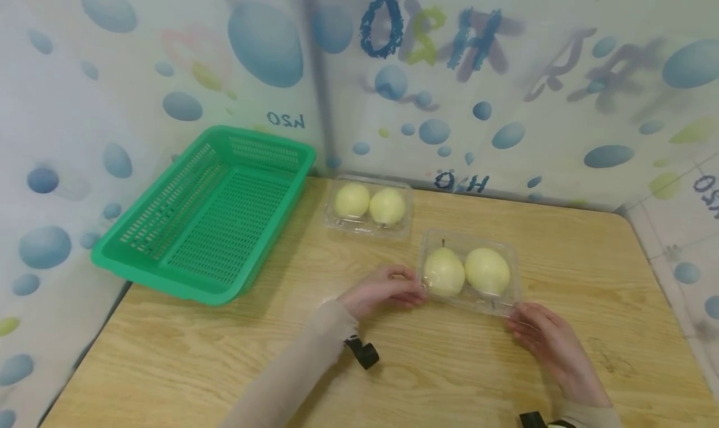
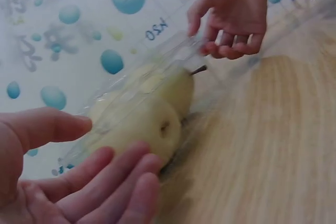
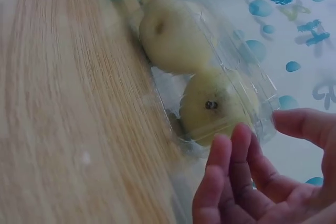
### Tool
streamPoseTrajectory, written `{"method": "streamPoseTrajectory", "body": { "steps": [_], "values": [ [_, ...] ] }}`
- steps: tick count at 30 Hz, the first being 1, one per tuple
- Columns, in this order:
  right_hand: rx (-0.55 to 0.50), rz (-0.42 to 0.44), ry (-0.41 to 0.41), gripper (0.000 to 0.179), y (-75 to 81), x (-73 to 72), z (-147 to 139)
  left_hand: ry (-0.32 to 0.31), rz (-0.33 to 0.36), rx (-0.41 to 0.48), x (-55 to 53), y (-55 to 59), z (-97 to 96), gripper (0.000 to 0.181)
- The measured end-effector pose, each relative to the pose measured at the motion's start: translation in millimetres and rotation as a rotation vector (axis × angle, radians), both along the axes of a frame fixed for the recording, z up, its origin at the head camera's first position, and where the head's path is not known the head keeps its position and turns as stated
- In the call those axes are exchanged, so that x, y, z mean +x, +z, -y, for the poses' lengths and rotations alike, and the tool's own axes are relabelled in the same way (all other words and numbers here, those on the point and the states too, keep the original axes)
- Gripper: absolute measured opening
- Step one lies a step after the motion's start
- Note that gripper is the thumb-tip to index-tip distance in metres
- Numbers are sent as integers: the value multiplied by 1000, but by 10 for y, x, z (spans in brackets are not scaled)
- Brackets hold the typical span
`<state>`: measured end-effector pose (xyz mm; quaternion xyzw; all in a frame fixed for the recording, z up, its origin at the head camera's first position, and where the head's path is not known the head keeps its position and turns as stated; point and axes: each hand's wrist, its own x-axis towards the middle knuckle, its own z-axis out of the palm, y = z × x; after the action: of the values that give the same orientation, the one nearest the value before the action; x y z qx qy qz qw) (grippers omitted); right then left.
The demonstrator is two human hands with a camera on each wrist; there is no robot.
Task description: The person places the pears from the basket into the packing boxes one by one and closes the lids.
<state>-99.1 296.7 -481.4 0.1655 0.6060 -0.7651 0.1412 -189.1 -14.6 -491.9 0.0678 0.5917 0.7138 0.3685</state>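
A clear plastic clamshell box (image 1: 469, 300) with two pale yellow-green pears, a left pear (image 1: 444, 273) and a right pear (image 1: 487, 272), lies between both hands over the wooden table. My left hand (image 1: 387, 287) holds its left end, the thumb (image 2: 63, 126) at the upper edge and the fingers lower along the side. At the near right corner, my right hand (image 1: 547, 340) grips the box between thumb and bent fingers (image 3: 241, 156). One pear's stem (image 2: 199, 70) points outward under the lid.
Farther back stands a second clear box (image 1: 367, 229) with two pears, close to the patterned wall covering (image 1: 359, 103). A green slotted plastic basket (image 1: 224, 228) sits at the left of the table (image 1: 185, 353). Dark wrist cameras are strapped on both forearms.
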Motion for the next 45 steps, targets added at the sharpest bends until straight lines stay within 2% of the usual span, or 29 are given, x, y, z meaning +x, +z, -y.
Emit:
{"method": "streamPoseTrajectory", "body": {
  "steps": [2,6,9,13,17,20,23,28,33,37,39,41,45],
  "values": [
    [88,10,0,19,13,-20,14,-22,-22,5,-15,7,68,23],
    [206,45,10,17,37,-49,33,-16,-46,14,-37,23,206,32],
    [241,64,35,16,46,-55,40,17,-48,50,-48,33,307,34],
    [261,75,53,17,49,-65,46,70,-50,155,-55,38,448,39],
    [292,89,59,18,58,-81,52,144,29,211,-76,46,558,44],
    [346,96,81,17,72,-85,57,204,121,200,-97,60,596,46],
    [419,99,114,20,97,-86,67,249,167,199,-99,60,621,46],
    [472,92,99,19,124,-84,105,285,184,203,-82,40,663,45],
    [389,101,4,16,109,-54,130,311,169,196,-49,14,714,43],
    [293,102,-80,18,97,-31,139,349,133,199,18,1,744,41],
    [312,78,-88,17,92,-17,139,362,79,185,64,-11,731,40],
    [384,32,-71,22,85,-3,139,361,-2,133,115,-7,665,38],
    [613,-107,-34,47,89,35,152,255,-203,-14,223,6,399,37]
  ]
}}
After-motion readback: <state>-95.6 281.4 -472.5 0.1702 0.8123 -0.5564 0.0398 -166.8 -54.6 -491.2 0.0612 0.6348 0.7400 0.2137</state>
